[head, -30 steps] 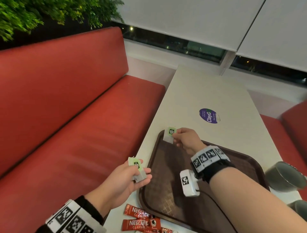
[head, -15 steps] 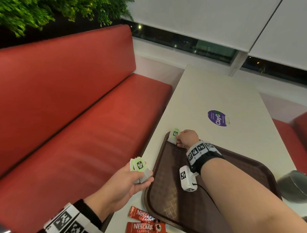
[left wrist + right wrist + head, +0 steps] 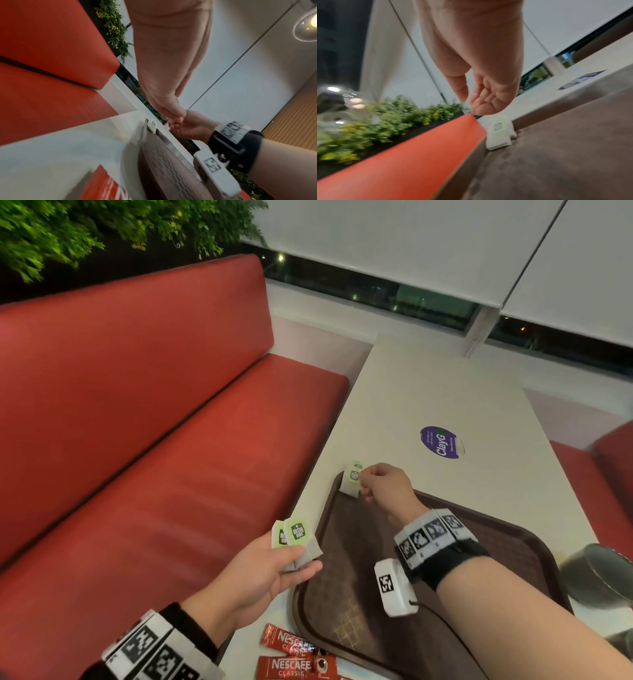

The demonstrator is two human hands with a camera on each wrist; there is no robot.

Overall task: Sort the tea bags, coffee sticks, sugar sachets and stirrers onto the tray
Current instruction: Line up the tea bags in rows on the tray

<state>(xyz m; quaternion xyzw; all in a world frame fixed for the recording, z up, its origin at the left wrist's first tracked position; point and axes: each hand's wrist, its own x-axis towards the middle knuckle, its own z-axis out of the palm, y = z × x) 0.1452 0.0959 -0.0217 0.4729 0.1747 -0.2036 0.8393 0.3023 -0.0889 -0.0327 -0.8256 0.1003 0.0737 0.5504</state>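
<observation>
A brown tray (image 3: 359, 594) lies on the white table (image 3: 428, 392). A tea bag with a green tag (image 3: 352, 481) leans in the tray's far left corner, also seen in the right wrist view as a tea bag (image 3: 500, 134). My right hand (image 3: 364, 481) hovers just beside and above it, and there my right hand (image 3: 469, 102) shows thumb and fingers apart, holding nothing. My left hand (image 3: 301, 559) is off the tray's left edge and grips two green-tagged tea bags (image 3: 294, 537). Red Nescafe coffee sticks (image 3: 291, 662) lie on the table near the tray's front left corner.
A red bench (image 3: 137, 440) runs along the table's left side. A purple round sticker (image 3: 442, 441) marks the table beyond the tray. Dark cups (image 3: 596, 577) stand at the tray's right edge. Green plants (image 3: 85, 231) top the bench back.
My right hand lowered its tea bag into the tray's far left corner and let it go. My left hand kept hold of its tea bags and barely moved.
</observation>
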